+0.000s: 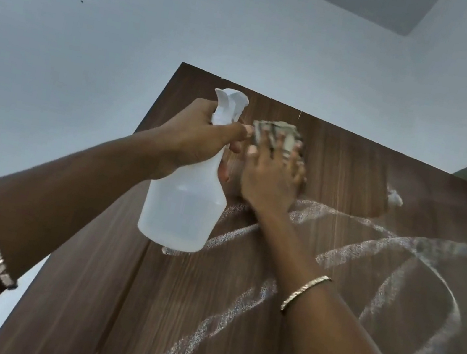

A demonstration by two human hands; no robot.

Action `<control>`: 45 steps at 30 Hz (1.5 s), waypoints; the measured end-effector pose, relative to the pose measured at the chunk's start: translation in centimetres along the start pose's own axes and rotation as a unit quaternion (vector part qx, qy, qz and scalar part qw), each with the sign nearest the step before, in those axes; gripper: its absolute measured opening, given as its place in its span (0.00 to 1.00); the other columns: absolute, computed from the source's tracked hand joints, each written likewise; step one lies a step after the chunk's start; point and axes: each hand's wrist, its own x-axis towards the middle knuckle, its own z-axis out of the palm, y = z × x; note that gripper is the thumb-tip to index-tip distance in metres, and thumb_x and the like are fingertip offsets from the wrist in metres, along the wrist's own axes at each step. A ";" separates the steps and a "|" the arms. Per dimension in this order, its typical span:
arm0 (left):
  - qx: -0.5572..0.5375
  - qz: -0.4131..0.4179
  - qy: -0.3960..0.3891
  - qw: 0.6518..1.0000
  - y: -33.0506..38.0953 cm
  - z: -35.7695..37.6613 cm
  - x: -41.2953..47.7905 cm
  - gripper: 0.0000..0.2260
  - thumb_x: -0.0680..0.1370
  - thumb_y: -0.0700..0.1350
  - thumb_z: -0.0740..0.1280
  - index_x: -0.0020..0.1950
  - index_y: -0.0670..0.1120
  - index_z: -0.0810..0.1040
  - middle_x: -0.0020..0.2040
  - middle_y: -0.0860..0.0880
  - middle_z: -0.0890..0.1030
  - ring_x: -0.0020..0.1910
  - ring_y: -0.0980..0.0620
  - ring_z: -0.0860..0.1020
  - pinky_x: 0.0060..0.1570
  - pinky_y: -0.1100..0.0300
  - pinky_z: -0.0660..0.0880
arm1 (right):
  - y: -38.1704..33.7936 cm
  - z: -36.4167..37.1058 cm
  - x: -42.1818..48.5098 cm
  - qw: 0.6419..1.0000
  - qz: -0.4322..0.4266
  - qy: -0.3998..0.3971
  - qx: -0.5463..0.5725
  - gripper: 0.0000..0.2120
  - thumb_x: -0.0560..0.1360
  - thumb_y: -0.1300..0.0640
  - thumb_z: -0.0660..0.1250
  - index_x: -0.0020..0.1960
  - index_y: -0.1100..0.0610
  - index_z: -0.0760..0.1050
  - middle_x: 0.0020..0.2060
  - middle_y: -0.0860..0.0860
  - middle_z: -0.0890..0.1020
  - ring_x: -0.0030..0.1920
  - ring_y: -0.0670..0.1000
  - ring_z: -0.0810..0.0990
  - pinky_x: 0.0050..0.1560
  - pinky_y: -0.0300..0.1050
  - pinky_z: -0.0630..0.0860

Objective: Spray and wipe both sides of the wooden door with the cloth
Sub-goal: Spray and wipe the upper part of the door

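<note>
Up near the top of the frame's centre, the cloth (277, 133) lies flat against the wooden door (331, 287), pressed there under the spread fingers of the right hand (272, 180). Just to its left, the left hand (198, 139) grips the neck of a white spray bottle (187, 200). Foamy streaks (399, 253) loop across the door below

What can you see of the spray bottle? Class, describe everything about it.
The spray bottle is translucent white plastic, with a white trigger head on a narrow neck and a wider body. It is held roughly upright, raised in front of the wooden door near its top edge. The left hand grips its neck. Its liquid level cannot be told.
</note>
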 end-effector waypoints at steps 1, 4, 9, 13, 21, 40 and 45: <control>-0.001 -0.003 0.000 1.000 -0.1 -0.2 0.0 0.07 0.81 0.50 0.67 0.48 0.47 0.79 0.34 0.50 0.83 0.25 0.56 0.80 0.25 0.63 0.76 | -1.8 0.4 0.0 0.998 -0.062 -0.011 -0.007 0.26 0.86 0.43 0.50 0.83 0.43 0.52 0.83 0.50 0.52 0.83 0.60 0.45 0.79 0.63 0.42; 0.035 -0.004 0.014 0.999 -0.5 -1.2 0.3 0.07 0.80 0.52 0.67 0.49 0.49 0.80 0.33 0.50 0.82 0.27 0.55 0.81 0.25 0.64 0.75 | -4.9 0.9 1.0 0.981 -0.188 -0.049 0.005 0.28 0.85 0.45 0.57 0.82 0.50 0.58 0.83 0.52 0.53 0.83 0.56 0.44 0.80 0.60 0.44; 0.006 -0.013 0.010 1.000 -1.5 -3.4 0.4 0.10 0.80 0.50 0.68 0.50 0.43 0.80 0.31 0.51 0.83 0.23 0.53 0.79 0.24 0.63 0.76 | -2.5 -0.3 7.5 0.988 -0.151 -0.036 0.001 0.25 0.86 0.41 0.47 0.82 0.37 0.50 0.83 0.42 0.49 0.83 0.52 0.45 0.80 0.64 0.46; 0.028 -0.018 0.003 0.999 -2.9 -5.5 0.4 0.12 0.79 0.54 0.68 0.55 0.46 0.78 0.38 0.53 0.85 0.26 0.53 0.80 0.25 0.61 0.76 | 4.7 -2.1 10.8 1.000 -0.017 0.002 -0.008 0.24 0.86 0.42 0.44 0.82 0.38 0.50 0.83 0.45 0.51 0.83 0.54 0.46 0.78 0.70 0.47; -0.014 -0.035 -0.038 0.999 -4.2 -6.5 0.7 0.12 0.79 0.53 0.68 0.55 0.46 0.78 0.47 0.46 0.86 0.27 0.51 0.80 0.28 0.59 0.78 | 3.8 -1.3 10.5 0.979 0.199 0.051 -0.009 0.26 0.86 0.45 0.45 0.83 0.42 0.48 0.84 0.49 0.47 0.82 0.61 0.40 0.78 0.65 0.43; -0.071 -0.020 -0.045 0.996 -2.1 -1.3 1.5 0.12 0.79 0.54 0.69 0.55 0.47 0.77 0.47 0.44 0.85 0.26 0.52 0.79 0.29 0.58 0.79 | 14.6 -4.9 9.8 0.995 0.096 -0.043 0.002 0.30 0.80 0.29 0.36 0.81 0.32 0.42 0.82 0.41 0.41 0.82 0.55 0.39 0.75 0.76 0.40; -0.052 -0.018 -0.040 0.998 -1.0 -0.3 1.4 0.13 0.78 0.56 0.68 0.55 0.47 0.78 0.47 0.45 0.85 0.26 0.53 0.79 0.29 0.58 0.79 | 16.1 -5.4 9.1 0.971 0.236 -0.001 0.036 0.25 0.86 0.43 0.43 0.83 0.38 0.46 0.83 0.46 0.44 0.82 0.62 0.38 0.75 0.76 0.37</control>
